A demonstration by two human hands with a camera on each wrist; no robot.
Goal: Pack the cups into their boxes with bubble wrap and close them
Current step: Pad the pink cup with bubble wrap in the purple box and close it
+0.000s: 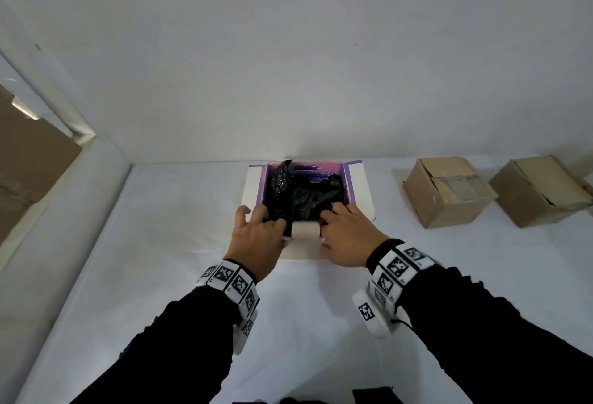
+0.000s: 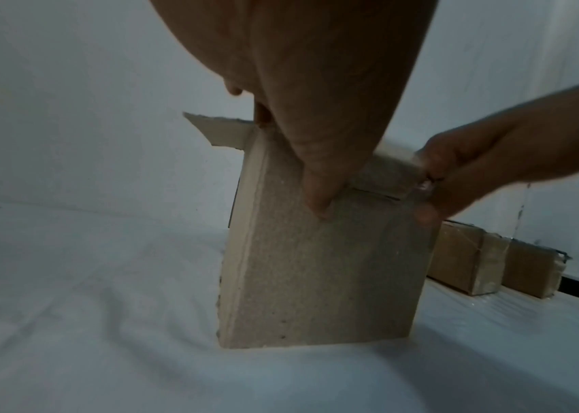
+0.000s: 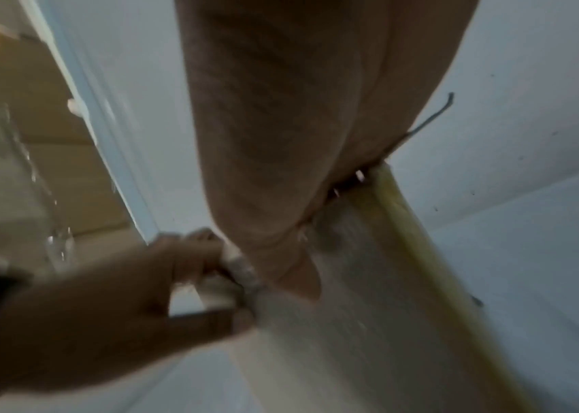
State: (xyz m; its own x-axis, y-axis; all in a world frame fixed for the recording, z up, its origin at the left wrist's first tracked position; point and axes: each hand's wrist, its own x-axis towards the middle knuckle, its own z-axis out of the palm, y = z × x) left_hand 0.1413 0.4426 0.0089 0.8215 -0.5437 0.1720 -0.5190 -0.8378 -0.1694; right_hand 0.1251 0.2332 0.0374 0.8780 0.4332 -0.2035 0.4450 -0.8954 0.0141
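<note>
Gripping: both hands are holding the near edge of the open white cardboard box with purple inner walls (image 1: 361, 192), which is standing on the white-covered counter (image 1: 167, 243) close to the white wall.
Left hand (image 1: 256, 237): it is lying over the near left corner of the box, fingers curling down inside onto the black bubble wrap (image 1: 301, 196), thumb pressing on the outside of the near wall, as the left wrist view is showing.
Right hand (image 1: 348, 237): it is grasping the near right part of the same edge, fingers going inside the box and thumb staying outside; the right wrist view is blurred.
Front flap (image 1: 305, 229): a small pale tab of the box is showing between the two hands.
Contents: the black bubble wrap is filling the box and one end is sticking up at the far left corner; I cannot tell whether a cup is lying inside it.
Other things: two closed brown cardboard boxes, one nearer (image 1: 447, 192) and one farther right (image 1: 540, 190), are standing on the counter well apart from the hands.
</note>
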